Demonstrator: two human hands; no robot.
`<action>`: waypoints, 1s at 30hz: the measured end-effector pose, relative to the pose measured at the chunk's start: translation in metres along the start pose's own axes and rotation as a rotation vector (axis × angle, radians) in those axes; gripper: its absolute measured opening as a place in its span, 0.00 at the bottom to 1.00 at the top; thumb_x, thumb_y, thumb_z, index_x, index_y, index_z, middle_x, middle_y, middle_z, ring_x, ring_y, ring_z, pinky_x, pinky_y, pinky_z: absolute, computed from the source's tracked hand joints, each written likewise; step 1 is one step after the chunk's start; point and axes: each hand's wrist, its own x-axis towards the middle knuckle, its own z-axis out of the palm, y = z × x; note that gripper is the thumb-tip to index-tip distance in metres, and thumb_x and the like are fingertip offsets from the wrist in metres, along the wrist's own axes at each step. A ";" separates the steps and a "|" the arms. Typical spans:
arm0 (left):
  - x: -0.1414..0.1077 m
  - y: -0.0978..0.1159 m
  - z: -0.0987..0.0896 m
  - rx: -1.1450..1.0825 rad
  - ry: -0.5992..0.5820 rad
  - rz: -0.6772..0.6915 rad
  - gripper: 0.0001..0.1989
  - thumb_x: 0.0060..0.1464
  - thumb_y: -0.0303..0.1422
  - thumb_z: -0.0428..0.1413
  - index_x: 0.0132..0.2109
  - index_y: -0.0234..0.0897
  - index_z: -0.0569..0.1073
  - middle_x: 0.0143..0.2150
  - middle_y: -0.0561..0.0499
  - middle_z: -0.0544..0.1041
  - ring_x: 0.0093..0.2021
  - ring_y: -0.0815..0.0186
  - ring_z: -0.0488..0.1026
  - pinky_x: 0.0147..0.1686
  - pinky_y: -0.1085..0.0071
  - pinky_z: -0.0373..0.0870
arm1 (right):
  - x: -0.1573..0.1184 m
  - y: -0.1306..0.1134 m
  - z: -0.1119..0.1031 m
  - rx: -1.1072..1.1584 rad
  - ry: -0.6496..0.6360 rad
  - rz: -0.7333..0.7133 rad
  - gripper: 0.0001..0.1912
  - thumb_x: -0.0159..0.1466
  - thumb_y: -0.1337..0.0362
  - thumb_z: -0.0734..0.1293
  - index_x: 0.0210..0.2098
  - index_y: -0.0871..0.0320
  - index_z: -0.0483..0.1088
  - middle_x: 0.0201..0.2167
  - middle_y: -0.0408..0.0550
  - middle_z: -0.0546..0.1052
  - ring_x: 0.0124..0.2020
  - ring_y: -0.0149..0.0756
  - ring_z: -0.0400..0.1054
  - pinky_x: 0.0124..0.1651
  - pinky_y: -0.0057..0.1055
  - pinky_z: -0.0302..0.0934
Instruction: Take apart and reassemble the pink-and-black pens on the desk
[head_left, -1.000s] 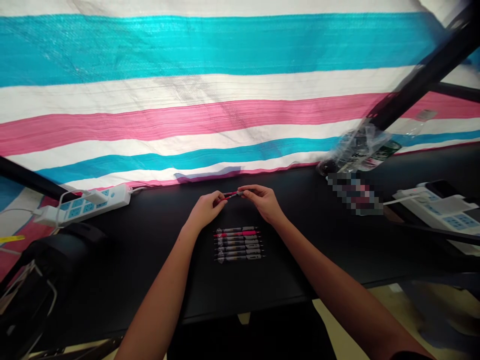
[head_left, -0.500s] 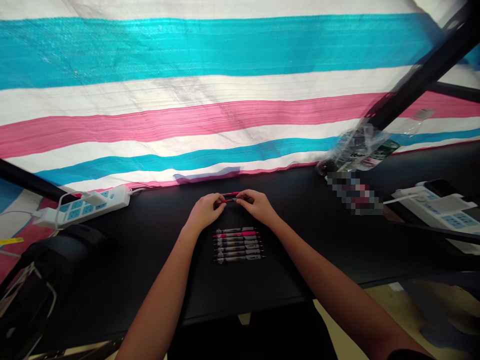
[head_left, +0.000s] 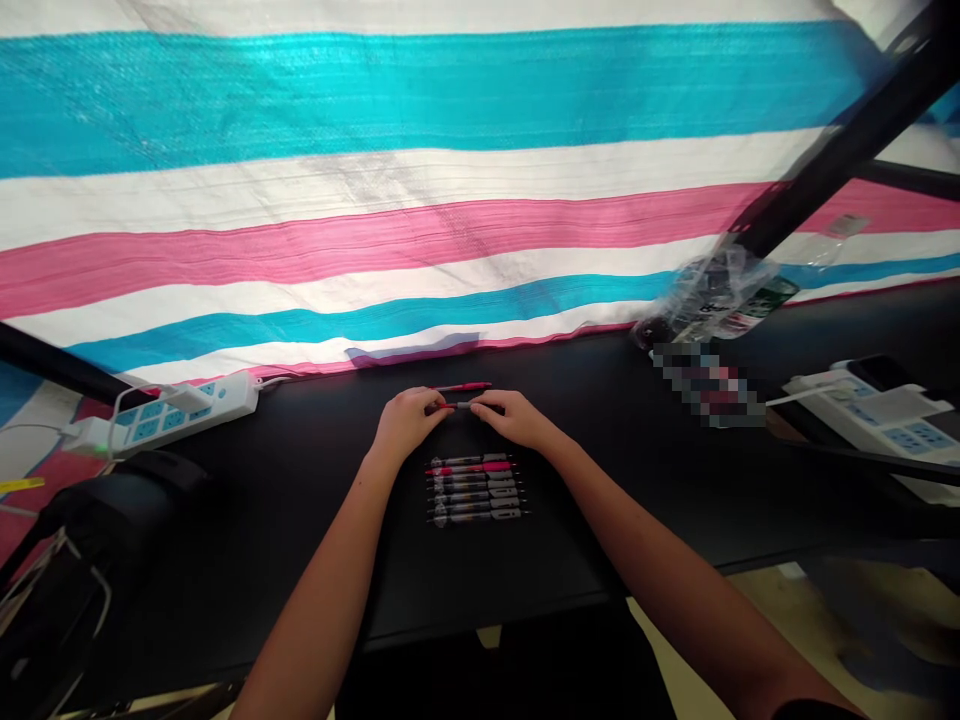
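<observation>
Between my hands a thin pen [head_left: 460,405] with a red part on its left and a grey part on its right lies level. My left hand [head_left: 409,417] pinches its left end, and my right hand [head_left: 513,415] pinches the right end. Just behind them a red pen [head_left: 469,386] rests on the black table [head_left: 300,560]. Nearer to me is a stack-like row of several clear pens with grey grips [head_left: 472,497], lying parallel, with one pink-red pen [head_left: 472,468] near the row's far side.
A white power strip [head_left: 187,412] with cables is at the left, above a black bag-like object [head_left: 142,500]. At the right are a plastic-wrapped bottle [head_left: 712,300], a pixelated item [head_left: 709,385] and another power strip [head_left: 892,415]. A striped sheet [head_left: 450,240] hangs behind.
My right hand has moved slightly nearer to me, along with the held pen. The red pen behind is now separate from my right fingers and shows more fully.
</observation>
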 end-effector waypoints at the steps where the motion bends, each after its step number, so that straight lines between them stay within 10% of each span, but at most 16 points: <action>1: 0.000 0.000 0.000 0.002 -0.008 0.015 0.05 0.58 0.36 0.61 0.37 0.41 0.79 0.33 0.51 0.77 0.36 0.62 0.73 0.36 0.69 0.65 | 0.000 0.000 -0.001 0.002 0.002 -0.004 0.14 0.67 0.58 0.64 0.41 0.57 0.81 0.38 0.52 0.83 0.38 0.42 0.75 0.43 0.37 0.64; 12: 0.000 -0.001 -0.005 0.081 0.054 -0.031 0.07 0.60 0.38 0.59 0.38 0.40 0.76 0.34 0.50 0.78 0.36 0.60 0.74 0.36 0.67 0.65 | -0.001 0.007 -0.001 0.012 0.083 0.066 0.06 0.62 0.61 0.68 0.39 0.55 0.73 0.30 0.44 0.77 0.28 0.35 0.67 0.35 0.33 0.61; 30: 0.006 -0.007 0.002 -0.494 0.200 -0.085 0.17 0.62 0.31 0.51 0.56 0.35 0.72 0.38 0.48 0.79 0.36 0.66 0.75 0.40 0.69 0.71 | 0.001 0.002 -0.002 0.200 0.133 0.103 0.13 0.63 0.54 0.68 0.36 0.57 0.78 0.31 0.48 0.80 0.33 0.40 0.73 0.39 0.36 0.66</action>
